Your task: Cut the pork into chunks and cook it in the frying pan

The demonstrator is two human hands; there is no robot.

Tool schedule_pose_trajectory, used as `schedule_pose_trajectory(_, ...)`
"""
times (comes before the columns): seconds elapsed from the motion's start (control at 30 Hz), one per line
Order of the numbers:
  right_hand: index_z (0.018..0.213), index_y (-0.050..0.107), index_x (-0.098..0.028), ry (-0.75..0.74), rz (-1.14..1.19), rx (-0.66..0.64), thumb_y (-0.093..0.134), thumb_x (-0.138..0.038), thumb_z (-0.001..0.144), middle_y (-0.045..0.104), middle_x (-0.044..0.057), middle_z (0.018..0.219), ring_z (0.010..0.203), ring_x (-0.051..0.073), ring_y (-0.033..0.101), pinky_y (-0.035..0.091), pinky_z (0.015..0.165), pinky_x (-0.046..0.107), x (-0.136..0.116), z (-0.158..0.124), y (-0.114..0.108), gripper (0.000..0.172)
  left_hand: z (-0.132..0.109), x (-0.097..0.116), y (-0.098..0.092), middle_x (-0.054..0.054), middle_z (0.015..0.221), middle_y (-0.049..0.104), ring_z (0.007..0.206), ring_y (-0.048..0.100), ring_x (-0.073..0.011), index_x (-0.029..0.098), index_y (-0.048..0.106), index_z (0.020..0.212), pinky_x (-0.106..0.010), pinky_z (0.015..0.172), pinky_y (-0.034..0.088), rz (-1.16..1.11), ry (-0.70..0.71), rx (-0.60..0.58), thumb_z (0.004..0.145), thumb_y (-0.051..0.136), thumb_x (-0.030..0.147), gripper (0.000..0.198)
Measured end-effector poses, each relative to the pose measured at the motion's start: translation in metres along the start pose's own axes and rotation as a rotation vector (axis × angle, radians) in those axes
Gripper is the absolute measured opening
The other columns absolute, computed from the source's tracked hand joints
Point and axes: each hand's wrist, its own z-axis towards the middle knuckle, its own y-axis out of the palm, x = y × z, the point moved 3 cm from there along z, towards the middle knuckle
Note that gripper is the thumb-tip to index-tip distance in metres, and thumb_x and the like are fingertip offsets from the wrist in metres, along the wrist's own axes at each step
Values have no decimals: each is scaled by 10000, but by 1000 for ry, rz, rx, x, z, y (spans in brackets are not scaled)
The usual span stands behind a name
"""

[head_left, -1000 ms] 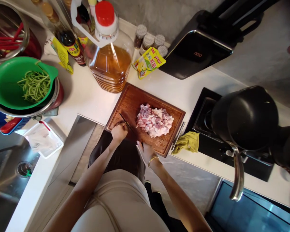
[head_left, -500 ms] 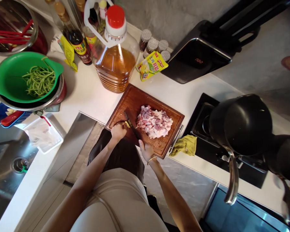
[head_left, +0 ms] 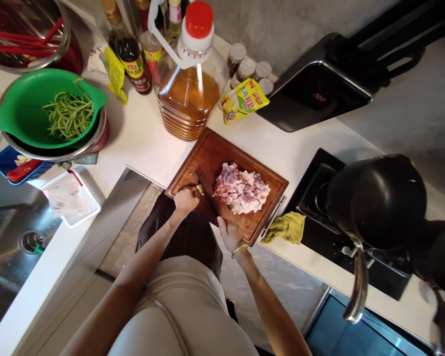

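Observation:
A brown wooden cutting board (head_left: pixel 215 148) lies at the counter's front edge with a heap of diced raw meat (head_left: pixel 242 188) on its right half. My left hand (head_left: pixel 185 200) rests on the board's near left corner, fingers pinched on a small yellow-green piece (head_left: pixel 200 189). My right hand (head_left: pixel 230 235), with a gold bangle at the wrist, is closed on the handle of a knife (head_left: pixel 206 198). The dark blade runs up and left across the board, just beside the small piece and left of the meat.
Behind the board stand a large oil bottle (head_left: pixel 188 94), sauce bottles (head_left: pixel 131 54), spice jars (head_left: pixel 250 69) and a yellow packet (head_left: pixel 244 101). A green colander of green beans (head_left: pixel 29 113) sits left, above the sink (head_left: pixel 15 247). Right: yellow cloth (head_left: pixel 287 226), black pan (head_left: pixel 378 198) on the stove.
The view has shifted a little, so everything sits further right in frame. Both hands stay at the board's near edge; the knife blade has drawn closer to the small piece.

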Motion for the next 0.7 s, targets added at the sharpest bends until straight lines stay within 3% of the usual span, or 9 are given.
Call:
schedule_pose_trajectory(0.2, 830, 686, -155, 2, 7, -40, 194, -524, 962, 712, 129, 791, 809, 229, 669, 458, 704, 290, -1, 6, -5, 629, 0, 1, -1, -70, 975, 721, 937, 673, -232, 270, 695, 994, -315, 814, 491, -4, 8, 6, 891, 396, 334, 323)
schedule_pose_trajectory(0.37, 811, 697, -158, 20, 3, -87, 209, -518, 961, 710, 141, 781, 795, 233, 673, 464, 687, 288, -3, 24, 5, 625, 3, 1, -3, -77, 982, 719, 940, 670, -222, 261, 701, 987, -300, 812, 486, 1, 17, -28, 884, 403, 339, 325)
schedule_pose_trajectory(0.7, 939, 694, -147, 26, 55, 51, 208, -499, 963, 714, 144, 862, 834, 246, 677, 495, 757, 338, -6, 28, 18, 600, 3, 0, -5, -70, 991, 722, 956, 666, -226, 279, 707, 995, -309, 832, 485, -7, 15, -35, 874, 421, 347, 318)
